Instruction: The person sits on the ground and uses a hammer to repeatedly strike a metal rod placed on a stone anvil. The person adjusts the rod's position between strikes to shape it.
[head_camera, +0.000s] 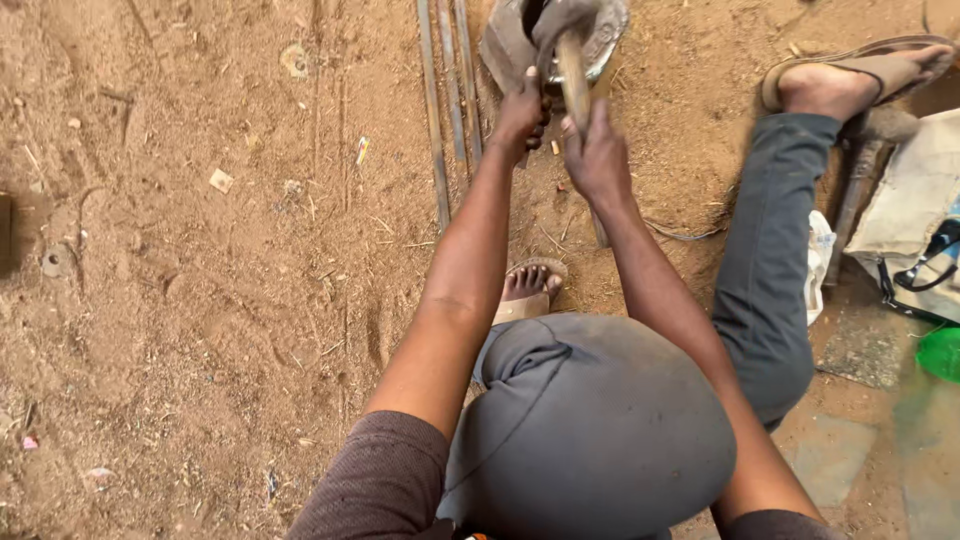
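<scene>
1. Bent knee (590, 430) in grey trousers fills the foreground.
2. Right hand (597, 155) is clenched around a wooden handle (573, 75); the left hand (522, 112) grips just beside it, at the metal piece (510, 45) lying on sandy ground (200, 300).
3. A glancing blow could likely strike the left fingers, being so close.

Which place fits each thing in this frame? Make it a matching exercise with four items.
Things:
1. left hand
2. right hand
3. metal rods
4. green object

Places:
A. at the right edge of the frame
B. lying on the sandy ground, left of the hands
C. gripping the wooden handle
D. on the grey metal piece, left of the handle

Pairs: 1-D, 2-C, 3-B, 4-A
</scene>
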